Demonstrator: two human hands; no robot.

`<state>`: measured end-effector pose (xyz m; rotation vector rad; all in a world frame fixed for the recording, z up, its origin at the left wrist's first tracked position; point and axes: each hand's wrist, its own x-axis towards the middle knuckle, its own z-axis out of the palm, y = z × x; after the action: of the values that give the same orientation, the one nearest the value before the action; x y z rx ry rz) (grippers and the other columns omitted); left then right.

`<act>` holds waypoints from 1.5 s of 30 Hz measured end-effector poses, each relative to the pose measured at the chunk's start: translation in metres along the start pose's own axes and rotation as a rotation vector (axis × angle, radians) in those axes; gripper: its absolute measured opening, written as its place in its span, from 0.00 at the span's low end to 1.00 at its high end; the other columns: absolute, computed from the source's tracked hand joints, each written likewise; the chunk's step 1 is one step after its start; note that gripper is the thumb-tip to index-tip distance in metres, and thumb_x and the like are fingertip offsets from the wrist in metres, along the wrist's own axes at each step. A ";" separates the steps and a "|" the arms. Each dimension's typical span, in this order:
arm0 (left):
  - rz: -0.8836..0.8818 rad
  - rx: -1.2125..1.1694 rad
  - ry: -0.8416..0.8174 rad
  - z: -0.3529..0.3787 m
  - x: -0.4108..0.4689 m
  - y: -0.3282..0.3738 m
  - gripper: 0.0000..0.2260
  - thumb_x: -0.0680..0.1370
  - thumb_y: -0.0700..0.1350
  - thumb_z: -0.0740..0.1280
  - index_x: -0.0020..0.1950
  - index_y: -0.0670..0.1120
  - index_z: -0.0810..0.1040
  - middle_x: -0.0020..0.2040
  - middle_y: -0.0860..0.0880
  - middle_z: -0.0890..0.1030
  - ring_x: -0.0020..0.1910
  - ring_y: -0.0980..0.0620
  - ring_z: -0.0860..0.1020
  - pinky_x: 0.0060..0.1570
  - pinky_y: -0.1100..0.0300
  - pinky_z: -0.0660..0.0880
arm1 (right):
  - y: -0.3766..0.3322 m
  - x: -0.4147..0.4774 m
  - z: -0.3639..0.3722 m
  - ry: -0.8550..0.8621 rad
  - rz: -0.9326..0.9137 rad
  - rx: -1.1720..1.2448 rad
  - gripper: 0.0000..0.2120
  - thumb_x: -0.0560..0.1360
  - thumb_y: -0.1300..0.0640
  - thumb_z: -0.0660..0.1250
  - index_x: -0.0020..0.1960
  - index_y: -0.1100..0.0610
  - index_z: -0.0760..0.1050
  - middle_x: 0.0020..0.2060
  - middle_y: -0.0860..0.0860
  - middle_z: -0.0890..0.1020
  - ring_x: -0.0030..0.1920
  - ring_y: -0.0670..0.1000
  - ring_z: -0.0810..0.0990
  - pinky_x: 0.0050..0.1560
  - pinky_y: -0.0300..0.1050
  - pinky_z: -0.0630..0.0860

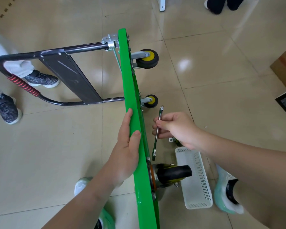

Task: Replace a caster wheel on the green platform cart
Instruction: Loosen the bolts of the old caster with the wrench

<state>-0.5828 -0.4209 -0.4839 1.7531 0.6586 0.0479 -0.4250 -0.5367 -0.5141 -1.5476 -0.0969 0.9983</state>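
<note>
Caster wheel [172,174]: sitting bolted under the green platform cart [130,96], which is standing on edge on the floor [56,146], beside a white basket [194,180].
Left hand [126,146]: I am pressing it flat, fingers straight, on the cart's edge.
Right hand [177,128]: pinching a wrench [157,134].

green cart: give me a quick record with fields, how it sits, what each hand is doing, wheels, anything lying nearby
cart: green cart stands on its edge, handle sticking out to the left
left hand: left hand lies flat along the cart's top edge, thumb on it
right hand: right hand holds a wrench beside the underside
wheels: far wheel, middle wheel, near wheel, all pointing right
nearby: white basket by the near wheel
</note>
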 end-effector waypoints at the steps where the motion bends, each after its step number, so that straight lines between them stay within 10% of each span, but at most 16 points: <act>1: 0.001 0.000 0.000 0.000 0.000 0.000 0.26 0.88 0.48 0.52 0.79 0.72 0.49 0.80 0.66 0.56 0.77 0.66 0.61 0.80 0.55 0.59 | 0.000 0.002 0.003 -0.009 0.011 -0.016 0.04 0.78 0.65 0.69 0.51 0.62 0.81 0.41 0.56 0.86 0.41 0.56 0.87 0.42 0.46 0.84; 18: 0.009 -0.005 0.011 0.000 0.002 -0.004 0.26 0.88 0.47 0.52 0.81 0.70 0.49 0.81 0.63 0.58 0.77 0.63 0.62 0.80 0.51 0.60 | 0.006 -0.006 0.017 -0.112 -0.017 -0.101 0.07 0.79 0.64 0.68 0.54 0.57 0.81 0.48 0.55 0.86 0.47 0.54 0.87 0.55 0.51 0.83; 24: 0.021 -0.013 0.033 0.002 0.001 -0.002 0.26 0.88 0.46 0.52 0.82 0.66 0.51 0.81 0.62 0.59 0.76 0.65 0.63 0.75 0.64 0.60 | 0.020 -0.063 0.013 -0.083 -0.458 -0.385 0.10 0.77 0.64 0.70 0.51 0.50 0.83 0.46 0.43 0.86 0.49 0.42 0.85 0.55 0.35 0.78; 30: 0.012 -0.026 0.057 0.004 0.002 -0.003 0.25 0.88 0.46 0.52 0.81 0.69 0.52 0.80 0.64 0.60 0.78 0.62 0.63 0.80 0.52 0.59 | 0.062 -0.091 0.007 0.029 -0.879 -0.483 0.09 0.76 0.65 0.70 0.55 0.58 0.84 0.47 0.49 0.86 0.47 0.40 0.85 0.50 0.40 0.83; 45: 0.034 -0.017 0.007 0.001 0.005 -0.009 0.24 0.87 0.52 0.53 0.79 0.74 0.50 0.81 0.64 0.59 0.78 0.60 0.64 0.79 0.48 0.62 | -0.002 -0.035 -0.003 0.041 -0.272 -0.108 0.09 0.77 0.67 0.70 0.49 0.53 0.82 0.43 0.53 0.87 0.45 0.52 0.87 0.50 0.51 0.84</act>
<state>-0.5823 -0.4182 -0.4939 1.7481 0.6319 0.0830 -0.4444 -0.5585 -0.4947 -1.6023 -0.3286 0.7565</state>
